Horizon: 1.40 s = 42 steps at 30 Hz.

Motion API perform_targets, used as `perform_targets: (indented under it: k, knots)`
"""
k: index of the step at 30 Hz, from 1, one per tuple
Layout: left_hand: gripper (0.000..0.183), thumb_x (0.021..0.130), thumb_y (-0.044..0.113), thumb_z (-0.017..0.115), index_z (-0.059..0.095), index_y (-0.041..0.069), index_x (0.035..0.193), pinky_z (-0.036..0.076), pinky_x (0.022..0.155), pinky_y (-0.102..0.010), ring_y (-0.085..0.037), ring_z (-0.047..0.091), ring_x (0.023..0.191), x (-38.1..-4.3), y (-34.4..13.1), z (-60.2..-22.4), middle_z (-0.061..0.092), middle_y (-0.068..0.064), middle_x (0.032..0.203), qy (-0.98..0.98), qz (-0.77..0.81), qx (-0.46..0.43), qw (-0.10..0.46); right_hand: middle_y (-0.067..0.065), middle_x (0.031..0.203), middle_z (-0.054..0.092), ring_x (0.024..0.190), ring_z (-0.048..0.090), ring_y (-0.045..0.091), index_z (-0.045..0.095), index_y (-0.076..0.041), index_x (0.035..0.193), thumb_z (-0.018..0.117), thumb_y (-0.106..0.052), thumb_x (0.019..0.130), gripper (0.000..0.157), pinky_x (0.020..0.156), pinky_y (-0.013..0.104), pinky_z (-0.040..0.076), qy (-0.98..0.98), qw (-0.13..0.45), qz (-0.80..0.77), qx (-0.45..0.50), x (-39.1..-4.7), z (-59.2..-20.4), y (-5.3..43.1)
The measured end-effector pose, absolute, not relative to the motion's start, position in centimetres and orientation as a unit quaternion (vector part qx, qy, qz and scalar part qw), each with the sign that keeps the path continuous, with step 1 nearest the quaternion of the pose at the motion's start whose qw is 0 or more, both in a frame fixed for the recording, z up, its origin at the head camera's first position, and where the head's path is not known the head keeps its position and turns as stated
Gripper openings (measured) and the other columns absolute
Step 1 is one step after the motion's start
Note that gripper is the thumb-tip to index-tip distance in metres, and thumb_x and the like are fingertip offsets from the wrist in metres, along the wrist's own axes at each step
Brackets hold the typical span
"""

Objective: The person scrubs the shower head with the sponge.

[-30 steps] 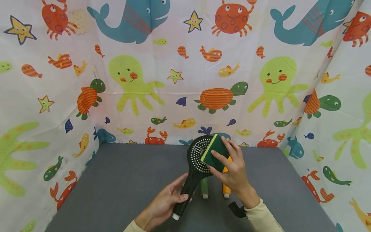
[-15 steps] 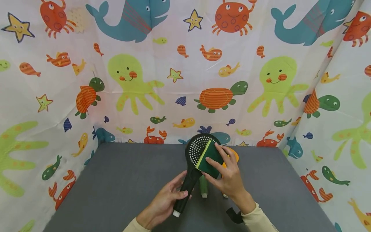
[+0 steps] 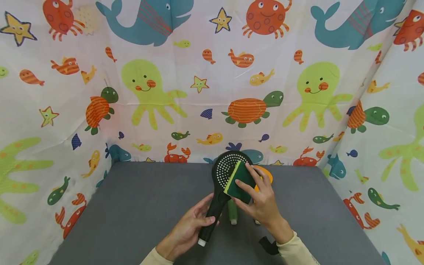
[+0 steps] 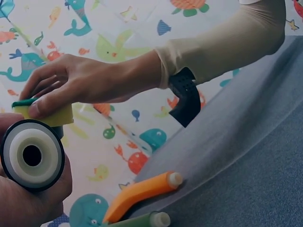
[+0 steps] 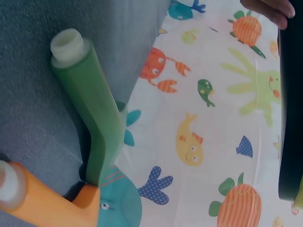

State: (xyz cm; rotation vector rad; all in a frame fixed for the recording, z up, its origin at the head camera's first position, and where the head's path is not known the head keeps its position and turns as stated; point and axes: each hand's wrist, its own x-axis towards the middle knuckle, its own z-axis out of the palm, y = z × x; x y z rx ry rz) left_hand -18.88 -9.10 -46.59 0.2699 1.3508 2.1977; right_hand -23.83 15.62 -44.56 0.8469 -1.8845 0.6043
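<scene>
My left hand [image 3: 188,228] grips the handle of a black shower head [image 3: 220,171], tilted with its dotted spray face towards me. The white threaded handle end [image 4: 46,156] shows in the left wrist view. My right hand [image 3: 265,204] holds a green and yellow sponge [image 3: 244,184] between thumb and fingers. The sponge's yellow side lies against the right part of the spray face and hides it. In the right wrist view the shower head [image 5: 289,118] is only a dark edge, with left-hand fingertips [image 5: 279,14] at the top.
Behind the shower head lie a green shower head [image 3: 233,212] and an orange one [image 3: 267,176], both partly hidden and side by side on the grey table [image 3: 149,198]. A curtain [image 3: 198,121] printed with sea animals encloses the back and sides. A black bracket [image 4: 185,97] sits at the right sleeve.
The sponge and my right hand have moved slightly left and down across the spray face, uncovering more of the orange shower head. In the last half second they barely move. The left hand keeps its grip.
</scene>
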Motion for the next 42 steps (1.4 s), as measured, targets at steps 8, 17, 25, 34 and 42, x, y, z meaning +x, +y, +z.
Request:
perform_targets:
  k: [8,17,25,34,42]
  knots:
    - [0.078,0.091,0.000,0.062,0.023,0.015,0.157,0.052,0.093,-0.030,-0.016,0.059,0.115,-18.6,-9.3,-46.8,0.048,-0.011,0.138,0.506,0.809,0.107,0.279,0.023,0.141,0.053,0.125,0.047,0.044,0.074,-0.016,0.113,0.061,-0.055,0.091,0.047,0.102,0.046,0.048,-0.775,0.482,0.251,0.324,-24.1,-44.0,16.2]
    - [0.078,0.092,-0.001,0.060,0.021,0.015,0.158,0.052,0.093,-0.029,-0.019,0.058,0.118,-18.7,-9.2,-46.9,0.047,-0.011,0.141,0.503,0.812,0.108,0.274,0.025,0.142,0.052,0.125,0.047,0.046,0.074,-0.016,0.113,0.062,-0.056,0.090,0.047,0.094,0.059,0.048,-0.770,0.486,0.262,0.319,-24.3,-44.2,15.5]
    - [0.077,0.092,0.001,0.061,0.023,0.017,0.157,0.051,0.094,-0.029,-0.018,0.058,0.116,-18.8,-8.5,-46.5,0.046,-0.012,0.139,0.504,0.814,0.110,0.267,0.026,0.141,0.052,0.123,0.048,0.047,0.073,-0.017,0.114,0.062,-0.053,0.091,0.045,0.118,0.032,0.029,-0.760,0.488,0.265,0.337,-23.9,-44.6,14.5]
    - [0.078,0.092,0.001,0.062,0.023,0.017,0.157,0.051,0.094,-0.029,-0.017,0.059,0.114,-18.8,-8.4,-46.4,0.049,-0.010,0.134,0.507,0.813,0.107,0.265,0.026,0.141,0.052,0.124,0.048,0.046,0.072,-0.016,0.115,0.062,-0.052,0.091,0.044,0.117,0.032,0.031,-0.756,0.494,0.256,0.346,-24.2,-44.1,14.6]
    - [0.079,0.091,0.000,0.062,0.022,0.016,0.157,0.052,0.093,-0.029,-0.016,0.060,0.115,-18.6,-8.7,-46.6,0.051,-0.008,0.129,0.506,0.811,0.108,0.273,0.025,0.141,0.052,0.125,0.048,0.046,0.073,-0.016,0.114,0.061,-0.053,0.092,0.045,0.103,0.051,0.044,-0.761,0.499,0.245,0.333,-24.5,-43.7,14.9]
